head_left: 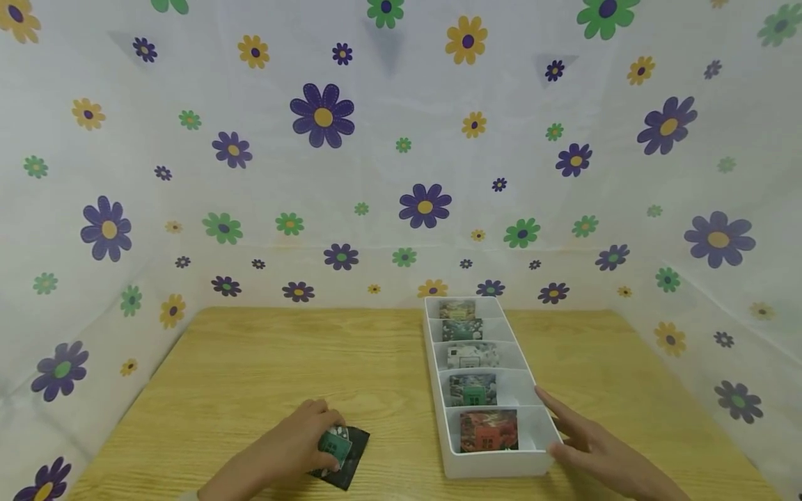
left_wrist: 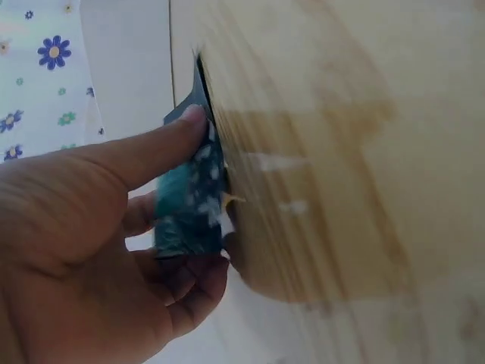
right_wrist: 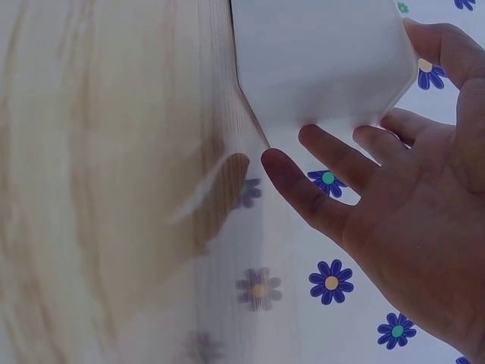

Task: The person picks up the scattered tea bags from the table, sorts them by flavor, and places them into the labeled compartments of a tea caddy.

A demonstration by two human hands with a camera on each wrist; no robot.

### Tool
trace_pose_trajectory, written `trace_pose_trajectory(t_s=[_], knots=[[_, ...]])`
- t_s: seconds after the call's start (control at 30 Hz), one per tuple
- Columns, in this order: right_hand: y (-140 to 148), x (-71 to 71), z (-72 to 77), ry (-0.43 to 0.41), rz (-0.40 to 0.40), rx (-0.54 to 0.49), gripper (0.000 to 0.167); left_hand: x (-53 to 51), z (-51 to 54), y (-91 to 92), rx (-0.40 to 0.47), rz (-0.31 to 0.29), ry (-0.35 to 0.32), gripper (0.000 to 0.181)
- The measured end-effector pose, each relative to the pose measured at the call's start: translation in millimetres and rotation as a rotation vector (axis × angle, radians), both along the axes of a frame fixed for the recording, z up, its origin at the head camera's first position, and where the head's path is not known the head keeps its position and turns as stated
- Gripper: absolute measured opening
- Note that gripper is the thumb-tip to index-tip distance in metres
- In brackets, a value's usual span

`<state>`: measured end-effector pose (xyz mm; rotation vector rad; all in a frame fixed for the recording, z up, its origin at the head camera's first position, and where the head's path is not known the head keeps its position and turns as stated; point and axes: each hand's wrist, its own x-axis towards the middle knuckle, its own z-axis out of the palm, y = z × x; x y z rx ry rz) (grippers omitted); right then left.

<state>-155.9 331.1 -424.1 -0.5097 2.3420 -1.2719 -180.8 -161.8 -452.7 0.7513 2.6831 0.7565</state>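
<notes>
In the head view my left hand [head_left: 307, 442] pinches a dark sachet [head_left: 354, 456] with a teal label and white specks, low over the wooden table at front left of centre. The left wrist view shows the thumb across one face of the sachet [left_wrist: 189, 201] and the other fingers curled behind it. To the right stands a long white divided tray [head_left: 495, 465]. My right hand [head_left: 595, 445] touches its right side near the front corner, fingers mostly straight. In the right wrist view, fingertips of the right hand [right_wrist: 402, 205] meet the tray's outer wall [right_wrist: 326, 61].
The tray's compartments hold one sachet each in view: a red sachet [head_left: 489, 430] in front, a dark one with a green label [head_left: 473, 390] behind it, then a whitish sachet [head_left: 473, 355] and others. A flower-printed sheet [head_left: 376, 167] surrounds the wooden table [head_left: 250, 362].
</notes>
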Motion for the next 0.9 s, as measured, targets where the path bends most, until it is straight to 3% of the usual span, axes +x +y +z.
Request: trace_pose_trajectory(t_s=[0.1, 0.23, 0.37, 0.57, 0.73, 0.9], knots=[[0, -0.1, -0.7, 0.002, 0.008, -0.005, 0.072, -3.2, -1.5, -0.4, 0.018, 0.096, -0.034, 0.045], [1, -0.3, -1.1, 0.010, 0.009, 0.002, 0.071, -3.9, -2.9, -2.0, -0.008, 0.214, -0.025, 0.048], [2, -0.1, -1.2, 0.019, 0.013, -0.003, 0.071, -3.8, -3.2, -5.0, -0.013, 0.272, -0.007, 0.047], [2, 1.6, -0.8, 0.035, 0.015, -0.007, 0.071, -7.5, -0.1, -13.9, 0.099, 0.237, -0.079, 0.034], [1, 2.2, -0.8, 0.027, 0.015, -0.019, 0.071, -9.3, 1.2, -20.4, 0.129, 0.153, -0.034, 0.029], [2, 2.6, -0.9, 0.038, 0.016, -0.015, 0.071, -10.0, -0.1, -22.7, 0.126, 0.151, -0.020, 0.029]])
